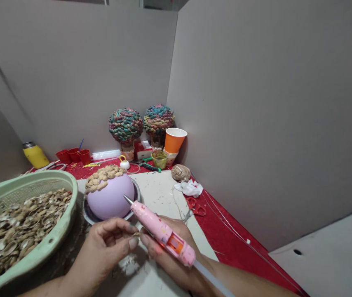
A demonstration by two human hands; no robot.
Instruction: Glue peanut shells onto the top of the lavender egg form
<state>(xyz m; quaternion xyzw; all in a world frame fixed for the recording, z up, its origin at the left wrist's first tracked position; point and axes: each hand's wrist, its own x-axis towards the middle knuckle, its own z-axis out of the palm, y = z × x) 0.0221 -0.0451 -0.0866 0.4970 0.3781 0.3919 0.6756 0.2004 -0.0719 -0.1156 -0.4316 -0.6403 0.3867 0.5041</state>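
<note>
My right hand (171, 247) is closed around a pink hot glue gun (160, 229), its metal nozzle pointing up and left and a glue stick trailing from its back. My left hand (109, 249) pinches a small brownish piece, perhaps a peanut shell (137, 234), right beside the right fingertips; the fingers mostly cover it. Just beyond both hands, a lilac balloon (111, 198) sits in a metal bowl (137, 192). Peanut shells (104, 175) cover the balloon's top. To the left, a green basket (71, 198) holds many loose shell halves (18, 227).
Two colourful shell-covered balls (125, 126) on bases stand at the back wall, near orange paper cups (175, 140). Red cups (73, 154) and a yellow bottle (36, 155) are back left. Twine (181, 173), tissue (189, 188) and red-handled scissors (196, 206) lie on the right.
</note>
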